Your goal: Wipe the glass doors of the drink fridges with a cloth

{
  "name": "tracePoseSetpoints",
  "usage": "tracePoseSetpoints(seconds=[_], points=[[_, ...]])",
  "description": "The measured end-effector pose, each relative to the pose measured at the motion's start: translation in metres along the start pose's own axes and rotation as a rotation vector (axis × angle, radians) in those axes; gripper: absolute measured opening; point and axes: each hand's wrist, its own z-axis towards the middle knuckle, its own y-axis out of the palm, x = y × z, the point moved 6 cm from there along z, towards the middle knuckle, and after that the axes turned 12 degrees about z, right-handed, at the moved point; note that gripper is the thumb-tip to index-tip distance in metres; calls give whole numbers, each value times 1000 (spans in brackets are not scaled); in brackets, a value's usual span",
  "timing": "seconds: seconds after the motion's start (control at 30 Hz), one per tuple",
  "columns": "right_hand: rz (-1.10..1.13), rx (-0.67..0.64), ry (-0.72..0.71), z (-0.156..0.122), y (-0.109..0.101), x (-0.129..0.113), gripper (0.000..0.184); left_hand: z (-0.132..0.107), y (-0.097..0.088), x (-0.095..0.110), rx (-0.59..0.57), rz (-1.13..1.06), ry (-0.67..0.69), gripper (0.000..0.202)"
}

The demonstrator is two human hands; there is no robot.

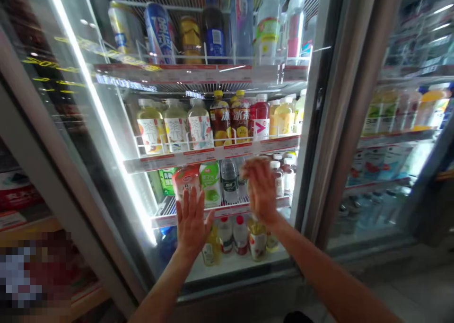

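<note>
My left hand (pixel 191 221) is raised, palm toward the shelves, fingers stretched out and nothing in it. It overlaps the lower part of a red drink carton (pixel 187 178) on the third shelf; contact cannot be made out. A green-and-white pack (pixel 210 183) stands just right of that carton, followed by a clear water bottle (pixel 229 181). My right hand (pixel 261 190) is also up, its fingers extended and blurred by motion, with nothing seen in it. It hides part of the row beside some white-capped bottles (pixel 277 177).
The lit cooler's middle shelf (pixel 227 150) bears bottled teas and juices; cans and tall bottles (pixel 210 25) line the top shelf. More bottles (pixel 240 238) stand at the bottom. A metal door frame (pixel 345 100) runs along the right, and a bright light strip (pixel 102 110) along the left.
</note>
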Motion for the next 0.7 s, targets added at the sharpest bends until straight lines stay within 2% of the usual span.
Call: tracePoseSetpoints(seconds=[0.07, 0.1, 0.2, 0.23, 0.27, 0.37, 0.43, 0.53, 0.63, 0.7], points=[[31, -123, -93, -9, 10, -16, 56, -1, 0, -1, -5, -16, -3, 74], [27, -99, -66, -9, 10, -17, 56, -1, 0, -1, -9, -22, 2, 74], [-14, 152, 164, 0, 1, -6, 59, 1, -5, 2, -10, -41, 5, 73], [-3, 183, 190, 4, 3, -8, 60, 3, -9, 5, 1, -61, -2, 72], [26, 164, 178, 7, 9, -14, 61, 7, -12, 10, 17, -99, -1, 71], [131, -32, 77, 9, 34, -43, 60, 27, -22, 36, 38, -334, 91, 64], [164, -97, 60, 3, 41, -52, 59, 44, -26, 55, 30, -478, 151, 60], [202, -136, 18, -7, 28, -45, 64, 65, -21, 77, 14, -497, 151, 56], [213, -153, -35, -12, 2, -20, 72, 76, -11, 99, 34, -397, 153, 56], [196, -130, -45, -11, -14, -1, 76, 80, -4, 110, 103, -297, 132, 57]])
